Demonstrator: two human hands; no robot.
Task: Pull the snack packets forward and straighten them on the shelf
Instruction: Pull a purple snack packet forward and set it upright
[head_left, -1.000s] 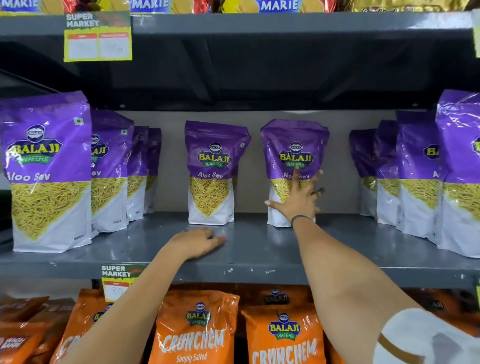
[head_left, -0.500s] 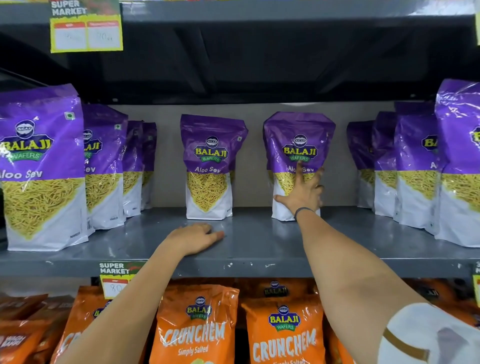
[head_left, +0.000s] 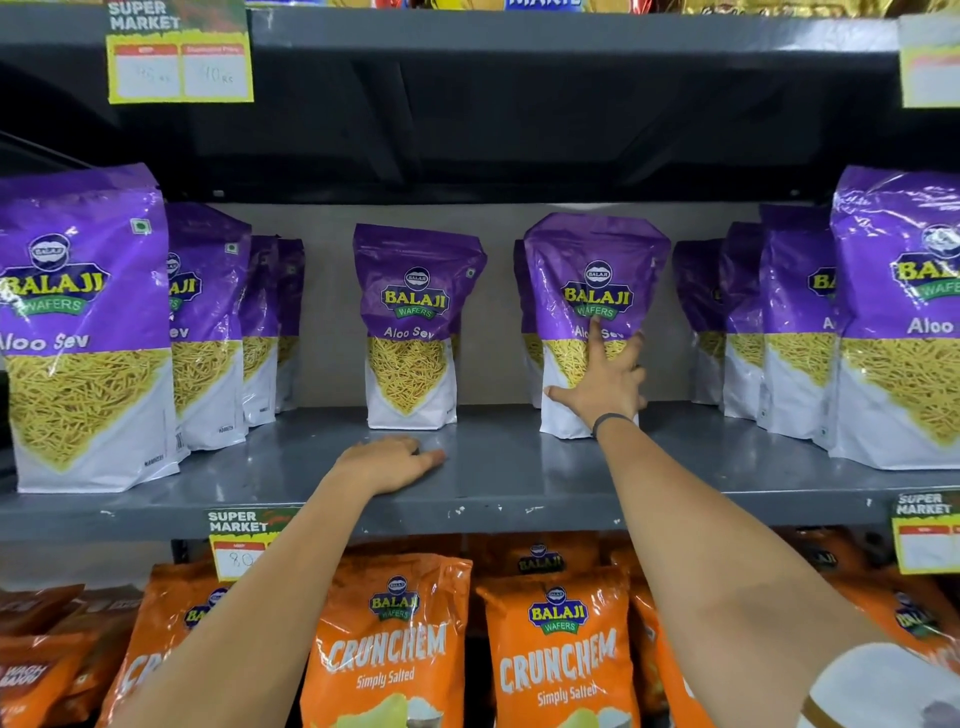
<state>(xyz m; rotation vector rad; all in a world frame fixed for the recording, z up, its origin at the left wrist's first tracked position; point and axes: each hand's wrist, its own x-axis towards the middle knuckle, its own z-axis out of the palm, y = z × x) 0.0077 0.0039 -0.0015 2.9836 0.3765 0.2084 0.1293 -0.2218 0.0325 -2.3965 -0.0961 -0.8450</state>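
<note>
Purple Balaji Aloo Sev packets stand on a grey shelf (head_left: 519, 470). My right hand (head_left: 602, 384) grips the lower front of one packet (head_left: 597, 260) standing right of centre, thumb on its left edge, fingers around its right edge, index finger up its face. Another packet (head_left: 521, 291) peeks out just behind it. To its left, a lone packet (head_left: 413, 322) stands upright toward the back of the shelf. My left hand (head_left: 387, 462) lies palm down on the bare shelf in front of that packet, holding nothing.
Rows of the same purple packets fill the shelf's left (head_left: 83, 332) and right (head_left: 898, 322) ends, up to the front edge. Orange Crunchem packets (head_left: 389, 649) sit on the shelf below. Price tags (head_left: 179, 57) hang from the shelf edges. The upper shelf is close overhead.
The packet in my right hand has come forward from the back wall, revealing another behind it. My left hand has stayed on the shelf. The view has moved closer.
</note>
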